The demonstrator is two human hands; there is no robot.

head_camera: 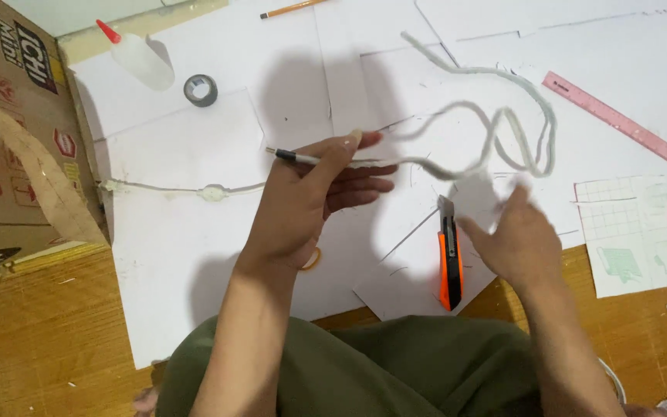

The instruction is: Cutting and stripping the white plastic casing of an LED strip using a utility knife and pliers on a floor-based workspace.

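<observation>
Left hand (303,205) is raised over the work, thumb and fingers pinching a thin white stick (295,157) with a dark band near its free end, and with it one end of a pale grey cord (496,131). Right hand (515,239) is blurred, fingers spread and holding nothing, just below the cord's loops and just beside an orange craft knife (449,262).

Largest first: white sheets (179,247) cover most of a wooden floor (48,332), with a cardboard box (9,116) at the left edge. The cord snakes from the stick up and right in loose bends, lifted above the sheets. A pink ruler (619,122) lies well to the right, a small gridded drawing (634,232) below it. Far left are a glue bottle (139,55) with a red tip and a tape roll (201,89).

By the look of it, the cord is being wound or fixed onto the stick. That calls for the free hand to take the slack and keep it taut.
</observation>
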